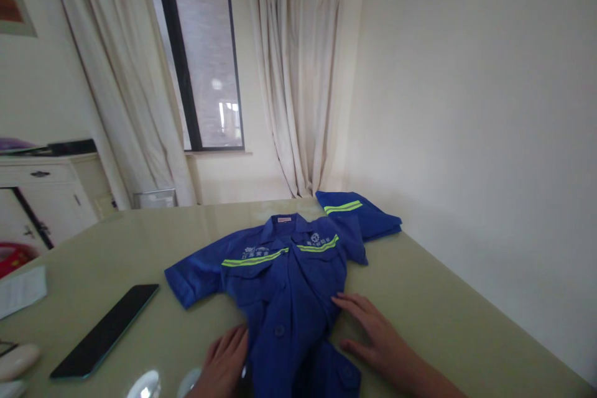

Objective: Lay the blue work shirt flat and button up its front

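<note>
A blue work shirt (280, 273) with bright yellow-green reflective stripes lies front-up on the pale green table (448, 298), sleeves spread. My left hand (224, 362) rests flat and open at the shirt's lower left edge. My right hand (373, 329) lies flat with fingers spread against the shirt's lower right side. A second blue garment (361, 211), folded, with the same stripe, sits just beyond the shirt's right sleeve.
A dark phone (105, 331) lies on the table to the left. Folded white paper (21, 291) and small white objects (16, 362) sit at the left edge. A white cabinet (44, 196), a curtained window (205, 68) and a bare wall (476, 112) surround the table.
</note>
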